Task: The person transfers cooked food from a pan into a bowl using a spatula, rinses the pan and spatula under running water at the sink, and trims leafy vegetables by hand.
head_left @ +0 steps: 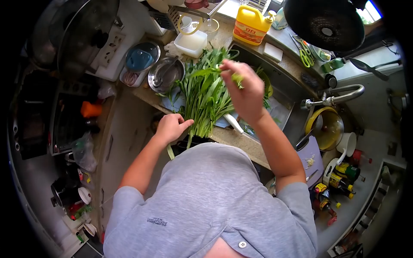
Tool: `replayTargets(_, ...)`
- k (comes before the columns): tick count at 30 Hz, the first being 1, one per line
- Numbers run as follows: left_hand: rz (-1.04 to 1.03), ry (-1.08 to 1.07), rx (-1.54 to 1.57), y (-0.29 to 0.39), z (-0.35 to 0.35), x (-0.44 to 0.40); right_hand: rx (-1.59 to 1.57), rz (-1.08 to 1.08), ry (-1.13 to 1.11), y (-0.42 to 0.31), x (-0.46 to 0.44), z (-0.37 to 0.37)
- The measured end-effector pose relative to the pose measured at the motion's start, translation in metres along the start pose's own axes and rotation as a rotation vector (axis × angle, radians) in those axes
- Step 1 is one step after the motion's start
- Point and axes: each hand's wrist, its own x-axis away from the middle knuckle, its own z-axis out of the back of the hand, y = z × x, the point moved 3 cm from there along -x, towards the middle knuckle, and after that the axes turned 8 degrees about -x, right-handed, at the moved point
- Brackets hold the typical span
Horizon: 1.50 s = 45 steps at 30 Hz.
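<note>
A large heap of long-stemmed leafy greens [202, 92] lies across the counter and the sink's edge, stems toward me. My left hand [173, 127] is at the near left of the stems, fingers curled and fingertips against them; what lies inside its grip is partly hidden. One loose stem [171, 151] hangs below that hand. My right hand [244, 88] is raised over the right side of the heap, its fingers closed on some leaves of the greens. Beside the stems, a white handle [233, 123] sticks out from under the greens toward me.
Behind the heap stand a white tub [190, 44] and a yellow jug [251, 25]. A steel bowl [166, 75] is at left. The sink [282, 92] with its faucet [333, 96] lies right. A dark pan [325, 26] hangs at upper right. Bottles [340, 180] stand lower right.
</note>
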Motion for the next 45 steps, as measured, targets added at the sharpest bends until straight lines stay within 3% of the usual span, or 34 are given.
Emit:
replayTargets(2, -0.091, 0.290, 0.036, 0.001, 0.019, -0.005, -0.046, -0.185, 0.110, -0.017, -0.022, 0.020)
replayTargets(4, -0.275, 0.597, 0.259, 0.014, 0.058, -0.007, -0.098, -0.144, 0.238, -0.028, -0.047, 0.030)
replayTargets(6, -0.437, 0.776, 0.534, 0.041, 0.100, -0.005, -0.055, -0.131, 0.155, -0.035, -0.068, 0.034)
replayTargets(7, -0.430, 0.739, 0.647, 0.060, 0.120, -0.001, -0.051, -0.124, 0.162, -0.042, -0.073, 0.035)
replayTargets(9, -0.450, 0.446, 0.681, 0.095, 0.154, 0.006, -0.105, -0.534, -0.128, -0.042, -0.076, 0.026)
replayTargets(12, -0.536, 0.023, 0.808, 0.136, 0.146, -0.003, -0.207, -0.624, -0.187, -0.031, -0.064, 0.013)
replayTargets(14, -0.505, -0.132, 0.865, 0.137, 0.125, -0.021, -0.343, -0.737, -0.164, -0.019, -0.048, 0.010)
replayTargets(17, -0.444, -0.083, 0.931, 0.143, 0.113, -0.024, -0.345, -0.739, -0.046, -0.013, -0.025, 0.026)
replayTargets(19, -0.340, 0.160, 1.017, 0.127, 0.101, -0.039, -0.161, -0.670, 0.199, -0.022, 0.000, 0.042)
replayTargets(20, -0.337, 0.156, 1.018, 0.125, 0.096, -0.043, -0.160, -0.675, 0.200, -0.027, 0.012, 0.044)
replayTargets(22, -0.261, 0.234, 1.077, 0.119, 0.089, -0.049, -0.149, -0.799, -0.035, -0.035, 0.039, 0.038)
replayTargets(24, -0.242, 0.249, 1.057, 0.124, 0.084, -0.052, -0.114, -0.876, -0.073, -0.038, 0.055, 0.029)
replayTargets(29, -0.170, 0.359, 1.095, 0.130, 0.074, -0.053, -0.071, -0.928, 0.027, -0.027, 0.075, 0.019)
replayTargets(32, -0.133, 0.335, 1.127, 0.132, 0.071, -0.054, -0.191, -1.102, 0.056, -0.020, 0.083, 0.018)
replayTargets(35, -0.075, 0.268, 1.109, 0.127, 0.082, -0.053, -0.333, -1.040, 0.109, -0.011, 0.090, 0.021)
replayTargets(39, -0.222, -0.064, 1.325, 0.109, 0.094, -0.073, -0.387, -1.090, 0.014, -0.010, 0.088, 0.028)
replayTargets(45, -0.324, -0.086, 1.343, 0.103, 0.087, -0.075, -0.592, -1.226, -0.093, -0.006, 0.093, 0.028)
